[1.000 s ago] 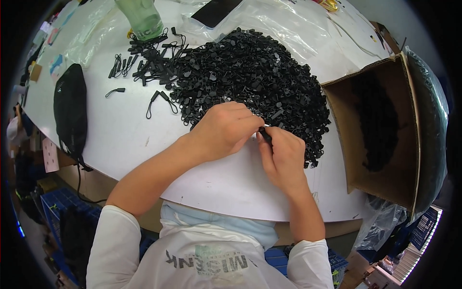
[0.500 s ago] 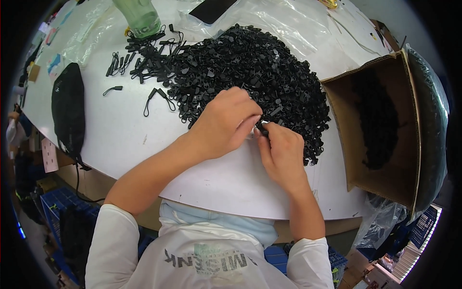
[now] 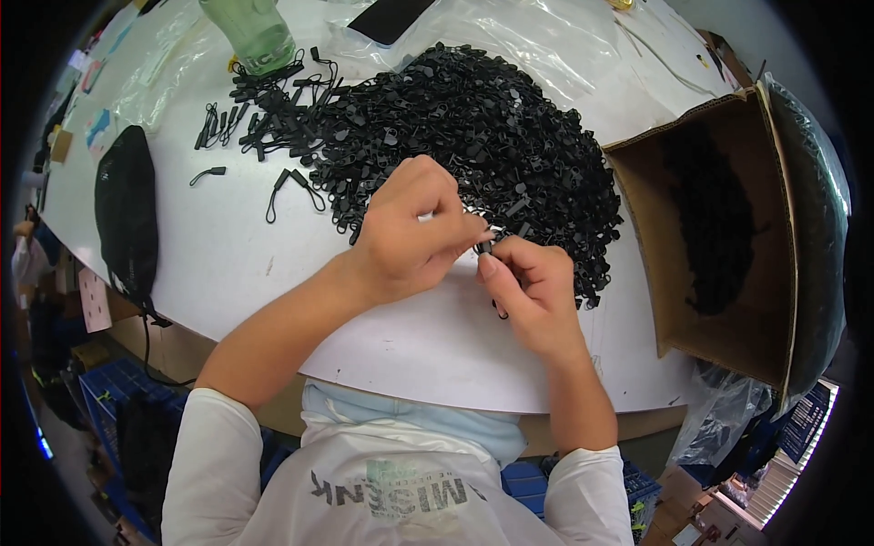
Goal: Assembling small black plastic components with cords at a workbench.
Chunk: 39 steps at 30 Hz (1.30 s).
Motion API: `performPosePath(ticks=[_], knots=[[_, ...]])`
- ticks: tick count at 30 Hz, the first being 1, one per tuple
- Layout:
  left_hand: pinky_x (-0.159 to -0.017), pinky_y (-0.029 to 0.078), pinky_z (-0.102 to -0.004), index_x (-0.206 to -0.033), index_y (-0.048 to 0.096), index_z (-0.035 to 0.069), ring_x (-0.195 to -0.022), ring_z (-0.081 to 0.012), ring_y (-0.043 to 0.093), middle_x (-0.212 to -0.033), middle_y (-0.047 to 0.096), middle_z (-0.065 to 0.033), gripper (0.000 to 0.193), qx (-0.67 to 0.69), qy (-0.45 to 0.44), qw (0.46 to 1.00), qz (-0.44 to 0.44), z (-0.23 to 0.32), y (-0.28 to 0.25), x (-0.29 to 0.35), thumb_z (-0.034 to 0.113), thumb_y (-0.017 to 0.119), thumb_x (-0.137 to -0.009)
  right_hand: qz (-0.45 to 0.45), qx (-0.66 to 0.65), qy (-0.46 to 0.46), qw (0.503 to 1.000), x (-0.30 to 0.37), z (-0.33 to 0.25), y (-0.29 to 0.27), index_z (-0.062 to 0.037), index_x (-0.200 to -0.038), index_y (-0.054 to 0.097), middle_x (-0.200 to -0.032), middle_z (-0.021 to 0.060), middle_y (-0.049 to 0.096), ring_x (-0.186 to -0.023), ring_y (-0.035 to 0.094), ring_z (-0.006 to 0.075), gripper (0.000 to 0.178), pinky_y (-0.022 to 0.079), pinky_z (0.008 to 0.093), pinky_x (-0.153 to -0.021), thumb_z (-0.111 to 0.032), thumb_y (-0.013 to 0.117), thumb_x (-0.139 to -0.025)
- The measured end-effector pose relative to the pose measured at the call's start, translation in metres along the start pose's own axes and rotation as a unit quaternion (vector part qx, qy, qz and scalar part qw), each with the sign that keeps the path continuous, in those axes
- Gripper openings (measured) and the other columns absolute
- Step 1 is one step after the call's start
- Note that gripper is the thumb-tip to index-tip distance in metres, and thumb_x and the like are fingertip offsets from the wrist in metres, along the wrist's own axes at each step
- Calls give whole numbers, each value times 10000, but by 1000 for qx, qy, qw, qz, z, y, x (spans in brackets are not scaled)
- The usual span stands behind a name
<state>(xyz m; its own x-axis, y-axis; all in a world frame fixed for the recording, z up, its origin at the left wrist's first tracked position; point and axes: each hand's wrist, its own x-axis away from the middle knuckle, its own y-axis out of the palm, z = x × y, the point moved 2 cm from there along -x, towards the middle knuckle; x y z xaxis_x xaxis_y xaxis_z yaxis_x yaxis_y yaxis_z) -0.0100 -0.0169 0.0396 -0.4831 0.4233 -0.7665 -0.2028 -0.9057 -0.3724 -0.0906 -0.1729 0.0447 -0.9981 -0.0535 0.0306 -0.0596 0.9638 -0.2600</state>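
Note:
Over the near edge of a large heap of small black zipper sliders, my two hands meet. My right hand is closed on a small black zipper pull, its thumb pressed along it; a dark tip pokes out below the fingers. Thumb and forefinger of my left hand pinch together at the pull's upper end, and whatever sits between them is too small to make out. Loose zipper pulls with cord loops lie left of the heap, with a few strays nearer me.
On the right an open cardboard box lies on its side with dark contents, clear plastic wrapped behind it. A black pouch rests at the left table edge. Toward the back are a green-tinted bottle, a dark phone and plastic sheeting.
My left hand has turned and its fingers have lifted into a pinch. My right hand has rolled slightly, so more of the thumb and a dark tip beneath the fingers show.

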Motion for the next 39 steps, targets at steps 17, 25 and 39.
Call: performPosePath(ticks=[17,25,39], knots=[[-575,391,-383,-704,554,47,-613,-298,472,-638,493,-81,186,44,-48,973,-223,-27,-23,-9,121,689,-809,-28,247,-229,941,-6,-2,-10,-12,-769,591,-590,102,521,-499,518,276,107,423,350,-490,-54,689,-775],[-454,331,-300,-666,538,70,-472,-166,446,-582,475,-21,405,52,-80,970,-223,-31,-39,-13,332,846,-641,320,-333,-216,860,-5,5,-103,-4,-1061,604,-841,90,612,-703,572,140,251,463,269,-610,-149,683,-873],[-624,481,-389,-880,640,84,-690,-271,630,-742,633,-69,215,-172,-182,878,-407,-27,-37,-7,138,746,-702,42,521,-199,829,-19,-1,-14,-78,-1017,619,-1005,82,542,-943,505,253,352,370,394,-831,-170,741,-700]])
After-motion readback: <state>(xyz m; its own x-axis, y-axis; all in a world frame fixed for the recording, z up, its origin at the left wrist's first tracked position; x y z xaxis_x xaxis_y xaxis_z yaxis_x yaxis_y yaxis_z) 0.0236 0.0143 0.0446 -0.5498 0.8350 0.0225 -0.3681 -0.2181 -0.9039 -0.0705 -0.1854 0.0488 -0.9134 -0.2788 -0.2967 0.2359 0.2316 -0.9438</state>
